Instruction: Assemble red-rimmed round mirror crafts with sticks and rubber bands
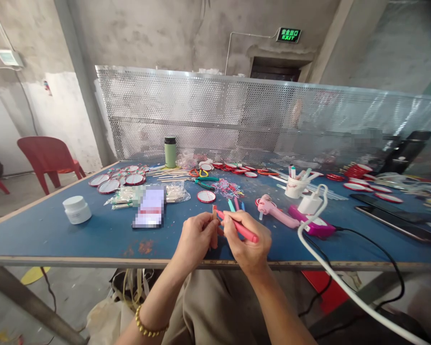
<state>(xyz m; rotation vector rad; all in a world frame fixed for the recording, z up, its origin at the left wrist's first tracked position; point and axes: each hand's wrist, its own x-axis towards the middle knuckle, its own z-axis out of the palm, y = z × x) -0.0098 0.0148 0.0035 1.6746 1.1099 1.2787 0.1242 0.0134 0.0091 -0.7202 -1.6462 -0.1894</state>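
Note:
My right hand is closed around a red marker pen, its tip pointing left. Pinched upright in my left hand is a thin wooden stick with a reddish upper end. The pen tip meets or nearly meets that end; contact is too small to make out. Just beyond my hands lies a round white disc with a red rim. A teal marker and a blue marker lie beside my right hand. Fingers hide the lower part of the stick.
Left of my hands are a phone, a white jar and bagged sticks. To the right stand a pink glue gun, a purple power strip with a white cable, and a paper cup. A perforated metal screen rises behind.

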